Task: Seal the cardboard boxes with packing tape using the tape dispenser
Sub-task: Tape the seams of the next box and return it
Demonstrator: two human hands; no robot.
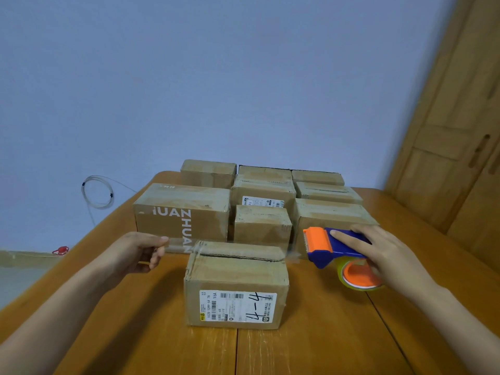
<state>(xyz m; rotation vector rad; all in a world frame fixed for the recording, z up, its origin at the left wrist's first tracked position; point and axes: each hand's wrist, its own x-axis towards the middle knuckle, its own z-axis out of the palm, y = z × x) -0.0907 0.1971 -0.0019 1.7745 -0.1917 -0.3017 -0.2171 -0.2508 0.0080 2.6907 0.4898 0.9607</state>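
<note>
A small cardboard box point(235, 290) with a white shipping label stands in front of me on the wooden table point(324, 334). Its top seam shows as a dark slit. My right hand point(384, 255) grips a blue and orange tape dispenser point(332, 247) just right of the box's top. A strip of clear tape point(232, 249) stretches from the dispenser across and above the box top to my left hand point(140, 251), which pinches the strip's free end left of the box.
Several more cardboard boxes point(184, 212) stand in rows behind the front box, some with tape on top. A wooden cabinet point(460, 131) rises at the right. A coiled cable point(97, 192) hangs on the blue wall beyond the table's left edge.
</note>
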